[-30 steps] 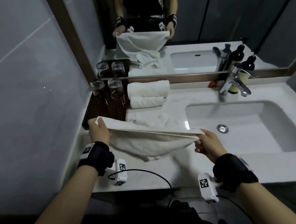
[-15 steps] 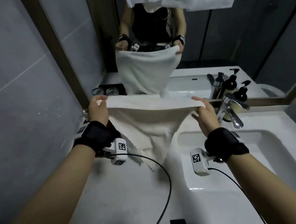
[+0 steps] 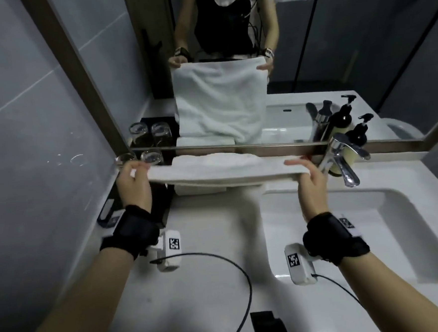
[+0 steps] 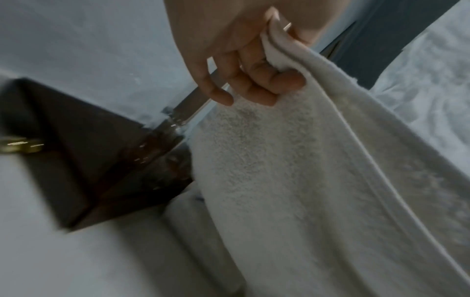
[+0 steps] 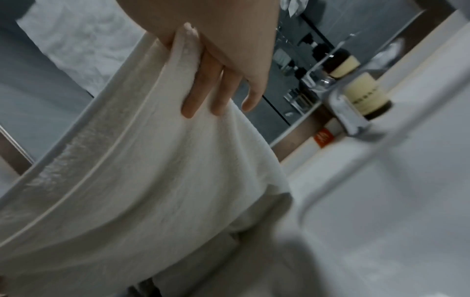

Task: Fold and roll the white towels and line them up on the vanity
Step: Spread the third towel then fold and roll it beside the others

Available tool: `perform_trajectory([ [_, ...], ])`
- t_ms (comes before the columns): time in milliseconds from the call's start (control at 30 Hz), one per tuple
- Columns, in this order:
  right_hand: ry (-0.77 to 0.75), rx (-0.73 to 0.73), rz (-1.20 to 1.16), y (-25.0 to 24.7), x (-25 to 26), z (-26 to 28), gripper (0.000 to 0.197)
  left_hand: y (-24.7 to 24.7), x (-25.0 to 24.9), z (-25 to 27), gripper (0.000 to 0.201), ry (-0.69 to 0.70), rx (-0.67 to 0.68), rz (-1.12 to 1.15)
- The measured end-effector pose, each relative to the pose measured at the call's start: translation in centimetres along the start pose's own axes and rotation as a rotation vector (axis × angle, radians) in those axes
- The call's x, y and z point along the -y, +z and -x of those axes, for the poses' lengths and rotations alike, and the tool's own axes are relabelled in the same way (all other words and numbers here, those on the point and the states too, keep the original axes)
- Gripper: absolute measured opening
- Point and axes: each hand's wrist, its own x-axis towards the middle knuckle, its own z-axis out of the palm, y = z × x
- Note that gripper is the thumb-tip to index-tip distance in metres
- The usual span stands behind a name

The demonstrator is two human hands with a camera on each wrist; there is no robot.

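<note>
While the white towel (image 3: 221, 172) hangs stretched, left hand (image 3: 133, 182) and right hand (image 3: 311, 182) fingers pinch its top corners.

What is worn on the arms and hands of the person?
Both forearms and hands are bare, without sleeves. The left hand and right hand each have a black wrist strap carrying a small white camera box with a black square marker and a black cable.
</note>
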Motion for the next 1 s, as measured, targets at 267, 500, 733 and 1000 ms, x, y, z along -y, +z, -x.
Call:
perform_trajectory([
  [267, 0.265, 0.162, 0.286, -2.9, -7.6, 10.7, 0.04, -7.5, 10.3, 8.7, 0.023, -0.271, 0.217, -0.236],
  [500, 0.58, 0.356, 0.438, -4.2, -10.0, 17.2, 0.02, -13.4, 15.1, 12.4, 0.024, -0.437, 0.513, -0.441],
  [733, 0.512, 0.337, 0.716, -4.7, -10.1, 21.1, 0.025, -16.5, 16.6, 12.5, 0.027, -0.356, 0.71, -0.721],
  [1000, 0.297, 0.37, 1.279, -5.5, -8.9, 24.2, 0.024, -17.6, 15.8, 12.4, 0.011, -0.246, 1.144, -1.068],
])
